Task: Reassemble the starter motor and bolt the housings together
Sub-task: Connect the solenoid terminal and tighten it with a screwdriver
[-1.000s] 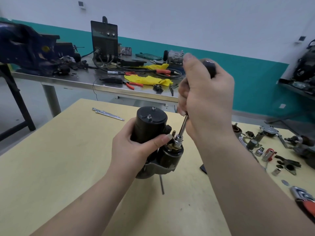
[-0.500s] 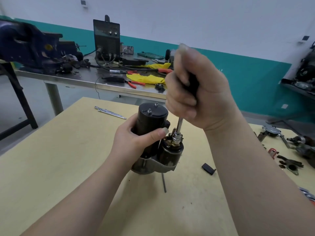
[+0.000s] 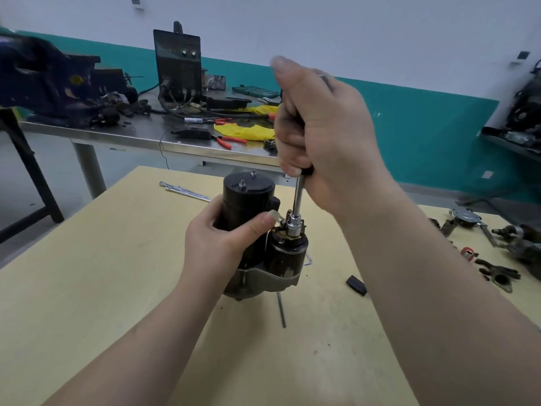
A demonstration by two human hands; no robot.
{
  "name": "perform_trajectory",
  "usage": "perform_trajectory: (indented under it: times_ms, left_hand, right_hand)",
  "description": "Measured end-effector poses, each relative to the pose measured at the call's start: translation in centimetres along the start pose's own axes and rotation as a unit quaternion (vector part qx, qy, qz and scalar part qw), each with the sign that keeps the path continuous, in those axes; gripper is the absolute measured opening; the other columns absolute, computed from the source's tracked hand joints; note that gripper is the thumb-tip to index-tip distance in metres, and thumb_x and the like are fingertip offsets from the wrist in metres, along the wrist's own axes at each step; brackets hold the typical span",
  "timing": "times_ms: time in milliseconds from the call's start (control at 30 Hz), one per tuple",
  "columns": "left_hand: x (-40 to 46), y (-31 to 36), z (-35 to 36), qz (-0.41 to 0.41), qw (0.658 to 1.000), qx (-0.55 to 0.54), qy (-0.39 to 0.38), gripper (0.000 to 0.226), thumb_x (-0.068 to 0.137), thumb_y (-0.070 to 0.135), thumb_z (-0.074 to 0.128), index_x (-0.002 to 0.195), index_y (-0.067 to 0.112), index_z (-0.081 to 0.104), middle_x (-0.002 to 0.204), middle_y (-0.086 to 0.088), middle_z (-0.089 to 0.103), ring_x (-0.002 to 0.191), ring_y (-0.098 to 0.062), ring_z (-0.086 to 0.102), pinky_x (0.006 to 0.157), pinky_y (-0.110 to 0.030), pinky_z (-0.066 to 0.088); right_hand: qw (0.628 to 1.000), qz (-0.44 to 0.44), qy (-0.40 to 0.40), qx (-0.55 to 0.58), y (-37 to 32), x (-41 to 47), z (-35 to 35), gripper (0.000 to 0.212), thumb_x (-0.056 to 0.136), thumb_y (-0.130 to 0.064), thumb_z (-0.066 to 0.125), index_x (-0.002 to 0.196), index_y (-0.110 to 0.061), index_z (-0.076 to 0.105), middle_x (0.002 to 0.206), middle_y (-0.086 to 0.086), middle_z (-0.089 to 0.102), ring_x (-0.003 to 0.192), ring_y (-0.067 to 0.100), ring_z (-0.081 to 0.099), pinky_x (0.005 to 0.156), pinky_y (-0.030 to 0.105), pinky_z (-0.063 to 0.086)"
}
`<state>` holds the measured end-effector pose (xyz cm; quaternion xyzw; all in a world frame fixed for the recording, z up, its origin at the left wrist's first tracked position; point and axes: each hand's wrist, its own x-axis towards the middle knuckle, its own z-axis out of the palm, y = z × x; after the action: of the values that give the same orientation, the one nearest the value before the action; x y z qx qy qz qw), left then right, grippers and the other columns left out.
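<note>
Upper left of the frame: blue bench vise (image 3: 44,80) on a steel workbench (image 3: 140,136). Right of it a black welder box (image 3: 177,64) with cables, then orange-handled pliers (image 3: 224,139) and a yellow cloth (image 3: 244,131). Foreground: pale wooden table (image 3: 87,288); thin metal rods (image 3: 184,191) lie near its far edge, left of centre. Centre: starter motor (image 3: 251,230) stands upright on the table, black cylinder up, grey housing at the bottom. Left hand (image 3: 219,244) wraps round the motor body, thumb across the front. Right hand (image 3: 322,136), upper centre, fist closed on the black handle of a socket driver (image 3: 298,200); shaft vertical, socket seated on a terminal nut atop the smaller solenoid cylinder. A metal rod (image 3: 281,310) lies on the table just below the motor. Right of the motor a small black block (image 3: 356,285). Far right edge: scattered loose metal parts (image 3: 497,259).
</note>
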<state>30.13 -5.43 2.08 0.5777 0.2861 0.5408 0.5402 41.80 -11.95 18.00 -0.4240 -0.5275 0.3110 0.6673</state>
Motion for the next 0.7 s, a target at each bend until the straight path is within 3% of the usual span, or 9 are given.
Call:
perform_trajectory:
  times_ms: [67,133,200,267,367,467,567,633,700]
  left_hand:
    - [0.4,0.0,-0.3,-0.008,1.0,0.002,-0.013,0.046,0.057,0.064,0.091,0.098,0.048,0.08,0.098,0.009,0.083,0.091,-0.013,0.08,0.074,-0.027,0.063]
    - [0.6,-0.1,-0.5,-0.01,1.0,0.004,-0.016,0.043,0.058,0.062,0.091,0.097,0.048,0.081,0.098,0.008,0.082,0.091,-0.014,0.08,0.076,-0.029,0.062]
    - [0.6,-0.3,-0.6,-0.005,1.0,0.002,-0.012,0.041,0.059,0.061,0.091,0.097,0.048,0.081,0.097,0.009,0.082,0.09,-0.012,0.08,0.074,-0.027,0.062]
    - [0.6,-0.3,-0.7,-0.004,1.0,-0.001,-0.012,0.042,0.058,0.062,0.091,0.096,0.049,0.081,0.097,0.01,0.082,0.091,-0.011,0.08,0.074,-0.026,0.062]
    - [0.7,-0.3,-0.7,-0.007,1.0,0.001,-0.013,0.041,0.058,0.062,0.091,0.096,0.049,0.081,0.098,0.009,0.083,0.093,-0.012,0.08,0.081,-0.034,0.063]
    - [0.7,-0.3,-0.5,-0.004,1.0,0.012,-0.016,0.042,0.059,0.065,0.09,0.097,0.048,0.081,0.1,0.009,0.083,0.096,-0.013,0.08,0.086,-0.039,0.063]
    - [0.9,-0.3,-0.2,-0.013,1.0,0.023,-0.015,0.045,0.06,0.071,0.089,0.097,0.048,0.08,0.101,0.01,0.082,0.097,-0.012,0.08,0.089,-0.043,0.064]
    - [0.9,-0.2,-0.1,-0.015,1.0,0.02,-0.006,0.051,0.058,0.079,0.09,0.097,0.046,0.08,0.101,0.009,0.082,0.097,-0.013,0.08,0.089,-0.044,0.064]
    - [0.9,-0.2,0.1,-0.021,1.0,0.01,0.004,0.061,0.055,0.086,0.088,0.097,0.042,0.08,0.101,0.007,0.083,0.096,-0.014,0.08,0.085,-0.043,0.064]
  right_hand:
    - [0.996,-0.013,-0.077,0.04,-1.3,0.6,-0.7,0.042,0.109,-0.027,0.053,0.07,-0.016,0.042,0.051,0.0,0.033,0.04,0.018,0.021,0.042,0.026,0.021]
    - [0.983,-0.058,-0.105,0.14,-2.9,1.5,-2.2,0.034,0.108,-0.024,0.04,0.076,-0.015,0.043,0.051,-0.004,0.036,0.04,0.014,0.025,0.043,0.023,0.024]
    - [0.978,-0.097,-0.083,0.166,-3.9,2.3,-4.3,0.023,0.103,-0.024,0.038,0.085,-0.013,0.047,0.06,-0.002,0.04,0.048,0.014,0.032,0.051,0.025,0.029]
    - [0.989,-0.075,-0.035,0.125,-3.3,2.4,-6.6,0.016,0.099,-0.022,0.045,0.103,-0.008,0.054,0.073,0.005,0.046,0.06,0.02,0.04,0.06,0.03,0.034]
    - [0.992,0.093,0.074,-0.029,1.3,0.4,-10.2,0.033,0.096,-0.002,0.057,0.129,-0.005,0.058,0.093,0.015,0.059,0.07,0.023,0.058,0.06,0.035,0.051]
    - [0.927,0.241,0.084,-0.274,7.6,-4.1,-12.7,0.052,0.097,0.002,0.07,0.144,-0.013,0.056,0.113,0.012,0.066,0.07,0.024,0.072,0.062,0.034,0.063]
    - [0.858,0.262,0.033,-0.441,12.1,-8.4,-13.6,0.065,0.089,-0.019,0.084,0.145,-0.035,0.058,0.122,-0.001,0.067,0.078,0.023,0.078,0.068,0.035,0.063]
    - [0.799,0.237,-0.022,-0.552,14.2,-10.2,-13.6,0.063,0.087,-0.03,0.084,0.144,-0.04,0.059,0.123,-0.007,0.065,0.099,0.02,0.069,0.086,0.033,0.055]
    - [0.774,0.201,-0.049,-0.598,15.7,-11.4,-13.3,0.057,0.092,-0.03,0.076,0.144,-0.042,0.058,0.115,-0.011,0.059,0.103,0.016,0.058,0.086,0.03,0.045]
